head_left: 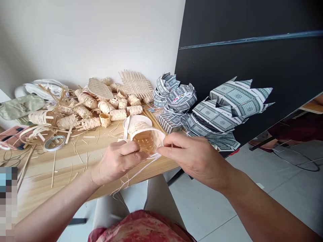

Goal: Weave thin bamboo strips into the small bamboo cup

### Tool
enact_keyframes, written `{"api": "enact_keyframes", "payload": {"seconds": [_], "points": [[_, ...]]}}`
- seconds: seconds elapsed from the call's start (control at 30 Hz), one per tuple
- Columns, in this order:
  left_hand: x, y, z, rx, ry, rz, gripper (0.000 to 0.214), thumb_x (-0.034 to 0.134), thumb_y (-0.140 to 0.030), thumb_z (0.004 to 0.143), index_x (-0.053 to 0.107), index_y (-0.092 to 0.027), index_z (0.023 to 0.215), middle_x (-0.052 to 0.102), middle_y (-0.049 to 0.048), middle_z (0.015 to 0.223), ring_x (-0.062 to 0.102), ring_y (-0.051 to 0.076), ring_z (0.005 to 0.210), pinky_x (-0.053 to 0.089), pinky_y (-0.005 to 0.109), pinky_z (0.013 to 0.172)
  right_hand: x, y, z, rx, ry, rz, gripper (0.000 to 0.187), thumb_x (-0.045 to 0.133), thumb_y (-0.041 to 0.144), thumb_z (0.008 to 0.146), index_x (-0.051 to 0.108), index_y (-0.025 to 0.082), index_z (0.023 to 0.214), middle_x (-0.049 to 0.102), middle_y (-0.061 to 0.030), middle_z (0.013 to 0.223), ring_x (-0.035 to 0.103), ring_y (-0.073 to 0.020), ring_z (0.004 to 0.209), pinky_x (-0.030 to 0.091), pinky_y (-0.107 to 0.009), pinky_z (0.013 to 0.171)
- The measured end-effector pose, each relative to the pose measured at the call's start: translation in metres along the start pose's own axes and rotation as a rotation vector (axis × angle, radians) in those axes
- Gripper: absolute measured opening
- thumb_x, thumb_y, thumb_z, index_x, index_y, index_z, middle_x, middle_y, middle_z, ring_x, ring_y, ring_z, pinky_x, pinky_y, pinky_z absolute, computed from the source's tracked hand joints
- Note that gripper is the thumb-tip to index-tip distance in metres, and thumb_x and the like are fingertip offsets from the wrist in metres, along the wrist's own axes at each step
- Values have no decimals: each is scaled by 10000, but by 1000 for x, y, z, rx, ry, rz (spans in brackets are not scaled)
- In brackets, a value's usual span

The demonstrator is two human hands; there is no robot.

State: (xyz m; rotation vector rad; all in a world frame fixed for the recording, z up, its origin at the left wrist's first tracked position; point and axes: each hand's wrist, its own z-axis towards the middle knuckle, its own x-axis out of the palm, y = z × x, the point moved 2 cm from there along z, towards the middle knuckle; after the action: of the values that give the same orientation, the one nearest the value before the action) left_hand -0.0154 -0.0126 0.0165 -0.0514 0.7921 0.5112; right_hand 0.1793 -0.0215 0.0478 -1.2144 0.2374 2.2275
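Note:
A small woven basket (146,136) of pale wood strips is tilted with its mouth toward me, and a white band runs round its rim. My left hand (123,156) is closed on the near left side of the rim. At the right side of the rim, my right hand (191,151) pinches with thumb and fingertips; what lies between them is too small to make out. White thread (141,170) trails from the rim below my hands, its loose ends hanging past the table edge. Just behind the basket lies a roll of white ribbon (128,122).
Several small woven cylinders (85,99) and flat woven pieces (136,84) are heaped at the back of the table (96,161). A tape roll (54,143) and loose strips lie left. Folded-card bowls (217,114) stand right, by a black panel (252,60).

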Motion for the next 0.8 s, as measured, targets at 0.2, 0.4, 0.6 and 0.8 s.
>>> {"api": "enact_keyframes", "payload": {"seconds": [0.2, 0.4, 0.6, 0.8], "points": [[3, 4, 2, -57, 56, -149, 145, 468, -174, 899, 613, -172, 888, 530, -12, 678, 513, 67, 567, 395, 182, 507, 3, -2, -1, 29, 57, 37, 369, 306, -11, 826, 631, 146, 745, 542, -16, 709, 459, -78, 558, 306, -200, 482], [6, 11, 9, -135, 169, -398, 190, 488, -228, 891, 655, -149, 850, 548, 13, 711, 538, 84, 639, 426, 183, 567, 6, -7, -1, 94, 141, 168, 352, 351, 40, 867, 663, 163, 760, 575, -25, 739, 483, -89, 603, 349, -201, 518], [13, 22, 22, -161, 304, -675, 165, 524, -200, 866, 680, -153, 892, 609, 43, 812, 574, 97, 730, 459, 199, 664, 3, -23, 9, 19, 178, 279, 263, 485, 94, 859, 695, 173, 720, 625, -32, 697, 496, -156, 761, 406, -250, 625], [17, 27, 33, -201, 367, -810, 148, 547, -183, 851, 686, -133, 850, 613, 46, 794, 570, 96, 730, 460, 203, 680, 3, -38, 11, 38, 223, 420, 208, 537, 79, 820, 700, 178, 736, 659, -7, 700, 495, -156, 803, 423, -269, 697]]}}
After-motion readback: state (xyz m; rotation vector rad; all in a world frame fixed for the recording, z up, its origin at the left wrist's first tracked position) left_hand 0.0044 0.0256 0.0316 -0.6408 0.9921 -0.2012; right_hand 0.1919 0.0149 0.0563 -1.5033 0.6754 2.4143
